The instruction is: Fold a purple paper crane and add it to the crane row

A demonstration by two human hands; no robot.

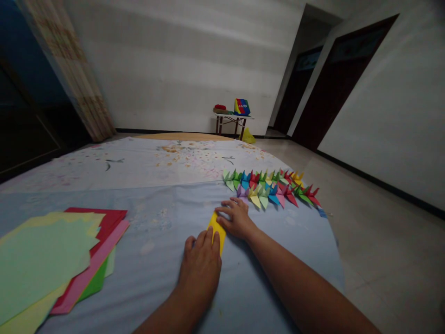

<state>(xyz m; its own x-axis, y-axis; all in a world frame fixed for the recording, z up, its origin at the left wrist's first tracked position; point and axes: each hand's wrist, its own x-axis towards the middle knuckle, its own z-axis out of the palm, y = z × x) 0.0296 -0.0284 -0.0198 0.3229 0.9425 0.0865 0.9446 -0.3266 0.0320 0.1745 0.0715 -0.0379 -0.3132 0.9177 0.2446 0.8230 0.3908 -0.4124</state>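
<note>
And here's the left hand point(200, 269) low and centre, palm down, back of the hand up, with the fingers point(203, 239) stretched forward and held close together, the bare left forearm point(167, 315) running straight off the bottom edge of the view! Over comes the right hand point(236, 218), turned inward and lying knuckles up, its fingers slightly spread and gently curved toward the left, with the wrist point(252, 232) angled and the long bare right forearm point(299, 278) sweeping away to the lower right corner. The two hands sit just apart, the right one ahead of the left, both working low and flat!
</note>
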